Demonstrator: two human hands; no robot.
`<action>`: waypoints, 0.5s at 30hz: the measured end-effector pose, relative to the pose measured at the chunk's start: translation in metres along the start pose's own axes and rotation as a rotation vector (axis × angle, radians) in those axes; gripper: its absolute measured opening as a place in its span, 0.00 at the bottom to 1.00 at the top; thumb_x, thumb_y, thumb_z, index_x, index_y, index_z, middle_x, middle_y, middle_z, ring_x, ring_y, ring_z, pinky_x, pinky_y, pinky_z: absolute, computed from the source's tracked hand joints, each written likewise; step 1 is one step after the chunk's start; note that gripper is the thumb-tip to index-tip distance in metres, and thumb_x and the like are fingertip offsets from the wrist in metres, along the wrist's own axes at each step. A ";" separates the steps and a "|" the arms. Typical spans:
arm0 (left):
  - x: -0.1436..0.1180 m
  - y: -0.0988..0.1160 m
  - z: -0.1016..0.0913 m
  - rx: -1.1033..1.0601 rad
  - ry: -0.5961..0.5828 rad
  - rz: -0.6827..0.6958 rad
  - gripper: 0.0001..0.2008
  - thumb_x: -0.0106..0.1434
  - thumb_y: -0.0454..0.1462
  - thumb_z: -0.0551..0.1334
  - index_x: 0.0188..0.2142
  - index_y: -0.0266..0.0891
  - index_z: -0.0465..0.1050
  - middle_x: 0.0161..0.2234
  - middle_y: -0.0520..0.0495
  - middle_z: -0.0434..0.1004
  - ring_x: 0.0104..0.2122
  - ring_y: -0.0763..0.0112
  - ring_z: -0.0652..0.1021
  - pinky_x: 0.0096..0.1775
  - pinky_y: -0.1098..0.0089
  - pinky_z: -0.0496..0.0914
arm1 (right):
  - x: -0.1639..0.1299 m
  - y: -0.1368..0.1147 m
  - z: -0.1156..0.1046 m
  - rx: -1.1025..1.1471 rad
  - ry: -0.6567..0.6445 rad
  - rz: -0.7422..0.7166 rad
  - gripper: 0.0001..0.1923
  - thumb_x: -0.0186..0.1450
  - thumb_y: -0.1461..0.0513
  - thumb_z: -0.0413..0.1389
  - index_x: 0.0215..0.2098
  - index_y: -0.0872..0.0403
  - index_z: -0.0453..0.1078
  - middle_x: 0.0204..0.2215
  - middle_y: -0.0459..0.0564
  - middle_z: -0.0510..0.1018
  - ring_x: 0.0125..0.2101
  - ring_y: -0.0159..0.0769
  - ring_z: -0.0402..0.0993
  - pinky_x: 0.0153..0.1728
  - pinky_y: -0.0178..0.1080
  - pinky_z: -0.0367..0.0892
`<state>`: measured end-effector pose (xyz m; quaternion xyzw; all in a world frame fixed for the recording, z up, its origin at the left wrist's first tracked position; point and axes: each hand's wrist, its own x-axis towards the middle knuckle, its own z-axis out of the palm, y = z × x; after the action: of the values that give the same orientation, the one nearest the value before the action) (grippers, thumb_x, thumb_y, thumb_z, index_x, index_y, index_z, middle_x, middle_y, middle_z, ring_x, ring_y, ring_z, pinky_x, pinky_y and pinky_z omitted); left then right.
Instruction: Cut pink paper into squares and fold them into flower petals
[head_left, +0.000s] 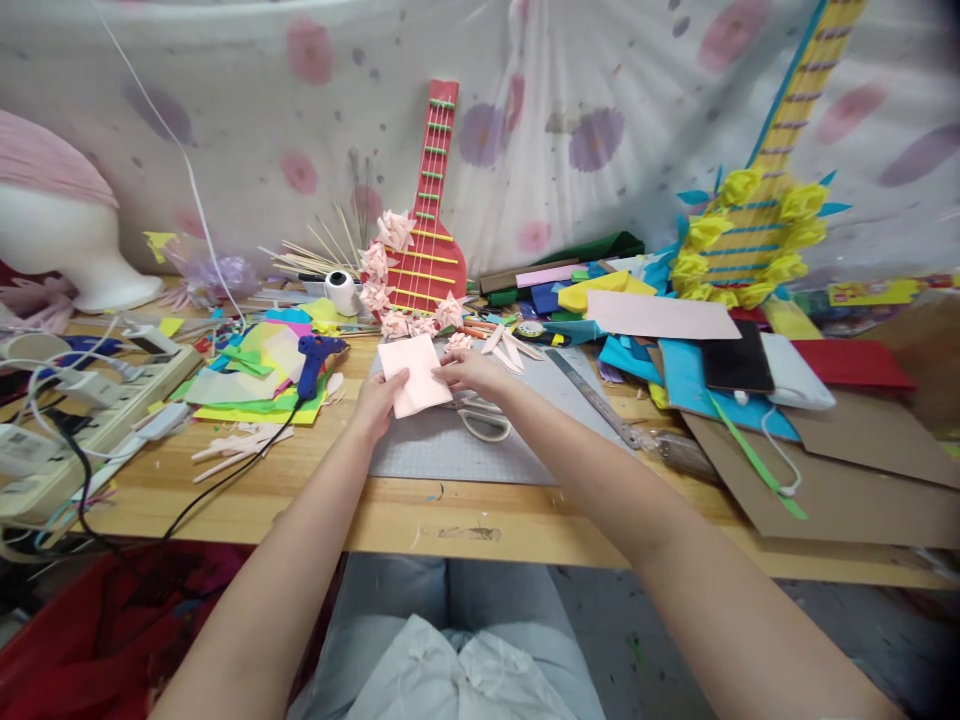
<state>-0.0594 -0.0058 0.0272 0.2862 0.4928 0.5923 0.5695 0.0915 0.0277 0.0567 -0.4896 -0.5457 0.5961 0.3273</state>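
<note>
A pale pink sheet of paper [412,375] is held just above the grey cutting mat [465,440], which lies at the middle of the wooden desk [420,515]. The left hand [379,395] pinches the sheet's lower left edge, thumb on top and fingers clenched beneath it. The right hand [469,370] grasps the sheet's right edge with its fingertips closed on the paper.

Just below the right hand, a pair of white-handled scissors [484,420] rests on the mat. A metal ruler [596,398] lies slanted along the mat's right side. To the left of the mat sits a blue glue gun [315,358] on a stack of coloured paper sheets [255,385], its black cord running off toward the desk's front edge. Farther left of the mat a white power strip [97,420] holds several plugs.

Behind the mat a red cardboard guitar [429,230] leans against the flowered cloth backdrop [585,110], with pink paper flowers [390,265] along its body. Right of the mat, a yellow cardboard guitar [757,225] ringed with yellow flowers stands above a heap of coloured foam and brown cardboard [840,470].
</note>
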 end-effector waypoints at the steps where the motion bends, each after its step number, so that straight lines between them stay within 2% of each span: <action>1: -0.001 -0.001 0.000 -0.004 -0.009 0.010 0.12 0.47 0.35 0.66 0.32 0.32 0.72 0.31 0.41 0.78 0.34 0.62 0.78 0.39 0.62 0.72 | -0.001 0.001 0.000 -0.018 -0.009 0.004 0.07 0.50 0.68 0.59 0.25 0.57 0.65 0.18 0.43 0.70 0.21 0.28 0.68 0.23 0.32 0.66; 5: 0.000 -0.004 -0.002 0.024 -0.019 0.044 0.18 0.45 0.41 0.67 0.34 0.32 0.72 0.32 0.41 0.78 0.33 0.62 0.78 0.38 0.63 0.71 | -0.002 0.004 0.004 -0.029 0.003 -0.023 0.07 0.50 0.69 0.57 0.26 0.56 0.64 0.18 0.42 0.70 0.21 0.29 0.68 0.23 0.32 0.66; 9: 0.014 0.005 0.000 0.171 -0.057 0.159 0.24 0.40 0.45 0.69 0.35 0.32 0.73 0.32 0.42 0.78 0.34 0.61 0.77 0.38 0.64 0.70 | 0.008 0.004 0.004 -0.041 0.091 -0.187 0.06 0.50 0.67 0.56 0.26 0.55 0.62 0.20 0.41 0.69 0.23 0.27 0.67 0.26 0.32 0.65; 12: 0.027 0.017 0.006 0.267 -0.110 0.262 0.25 0.38 0.45 0.69 0.35 0.32 0.74 0.33 0.43 0.77 0.35 0.61 0.76 0.40 0.65 0.68 | 0.019 0.003 -0.002 -0.066 0.156 -0.326 0.06 0.49 0.67 0.55 0.26 0.55 0.62 0.22 0.41 0.69 0.26 0.27 0.67 0.32 0.32 0.64; 15: 0.037 0.021 0.011 0.320 -0.190 0.309 0.25 0.36 0.42 0.70 0.36 0.33 0.75 0.34 0.44 0.77 0.37 0.62 0.75 0.42 0.65 0.67 | 0.029 0.008 -0.008 -0.084 0.158 -0.364 0.07 0.49 0.67 0.54 0.27 0.55 0.63 0.26 0.42 0.71 0.29 0.28 0.68 0.36 0.33 0.64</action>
<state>-0.0644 0.0349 0.0419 0.4992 0.4748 0.5571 0.4636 0.0914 0.0562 0.0431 -0.4412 -0.6224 0.4635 0.4507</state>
